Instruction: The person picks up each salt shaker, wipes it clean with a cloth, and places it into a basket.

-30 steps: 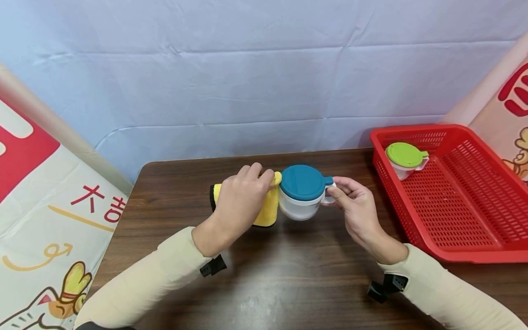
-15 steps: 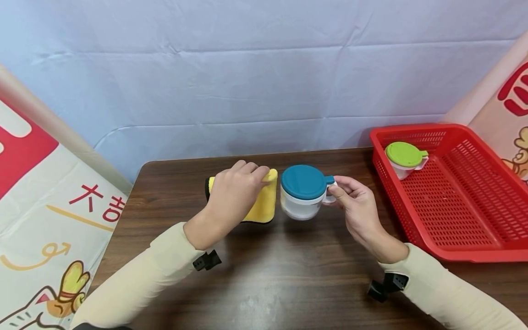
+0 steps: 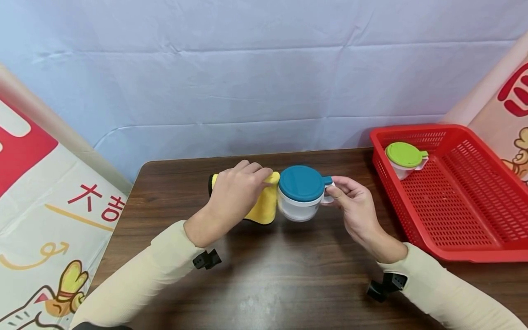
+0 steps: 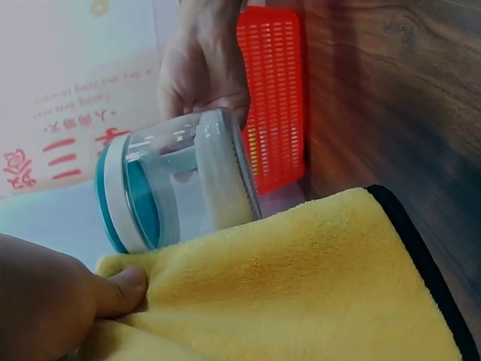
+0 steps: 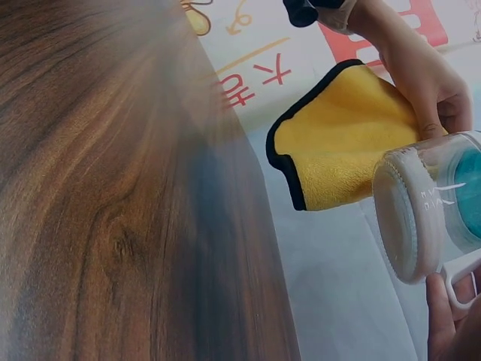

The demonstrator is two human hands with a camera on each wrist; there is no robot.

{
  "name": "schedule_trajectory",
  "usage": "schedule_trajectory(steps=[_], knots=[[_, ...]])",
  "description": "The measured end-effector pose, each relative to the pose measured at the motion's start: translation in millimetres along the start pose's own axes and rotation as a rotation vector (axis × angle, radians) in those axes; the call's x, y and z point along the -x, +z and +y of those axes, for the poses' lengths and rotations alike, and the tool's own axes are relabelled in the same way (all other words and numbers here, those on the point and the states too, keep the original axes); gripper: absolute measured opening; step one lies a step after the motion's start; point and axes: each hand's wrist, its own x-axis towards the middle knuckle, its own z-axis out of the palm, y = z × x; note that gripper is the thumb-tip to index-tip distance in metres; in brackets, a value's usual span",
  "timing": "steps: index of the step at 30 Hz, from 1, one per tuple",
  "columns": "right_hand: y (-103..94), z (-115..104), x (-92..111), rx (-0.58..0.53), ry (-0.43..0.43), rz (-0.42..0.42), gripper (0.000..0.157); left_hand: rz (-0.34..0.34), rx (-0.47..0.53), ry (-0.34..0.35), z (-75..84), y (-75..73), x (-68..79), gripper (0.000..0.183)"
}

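Note:
My right hand (image 3: 358, 208) grips the white handle of a clear seasoning jar (image 3: 298, 210) with a blue lid (image 3: 301, 183). The jar is held up over the table, upright in the head view. On its left, my left hand (image 3: 236, 189) pinches a yellow cloth (image 3: 264, 204) with black edging, thumb on top. The cloth's edge meets the jar's left side. In the left wrist view the cloth (image 4: 301, 271) hangs across the jar's clear wall (image 4: 180, 188). From the right wrist, the jar's ribbed base (image 5: 402, 218) shows, with the cloth (image 5: 338, 143) behind it.
A red perforated basket (image 3: 438, 254) stands on the right of the brown wooden table (image 3: 264, 284). Inside its far left corner sits a similar jar with a green lid (image 3: 404, 155). A pale cloth backdrop (image 3: 247, 82) rises behind the table.
The left hand drew the cloth leftward off the jar, then brought it back against the jar's side. The right hand keeps hold of the jar, which has shifted slightly left.

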Motion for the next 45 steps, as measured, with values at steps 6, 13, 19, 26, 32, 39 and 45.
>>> schedule_trajectory(steps=[6,13,19,26,32,39,45], knots=[[-0.4,1,1,0.014,0.007,-0.01,0.026,-0.05,0.049,-0.008,-6.4,2.2,-6.0,0.018],[0.6,3,2,0.023,-0.01,-0.036,0.028,-0.093,0.088,-0.006,-16.9,8.5,-14.7,0.016],[0.8,4,2,0.016,-0.01,-0.035,0.029,-0.158,0.181,0.038,-26.9,11.2,-25.9,0.019],[0.3,3,2,0.029,-0.004,-0.036,0.028,-0.231,0.258,0.109,-37.3,14.2,-39.3,0.019],[1.7,3,2,0.02,-0.009,-0.044,0.029,-0.314,0.291,0.146,-42.0,16.5,-52.7,0.02],[3.8,4,2,0.047,-0.005,-0.045,0.032,-0.383,0.298,0.175,-38.4,21.9,-69.6,0.022],[5.0,5,3,0.047,-0.001,-0.045,0.033,-0.408,0.317,0.233,-30.6,22.4,-79.1,0.025]])
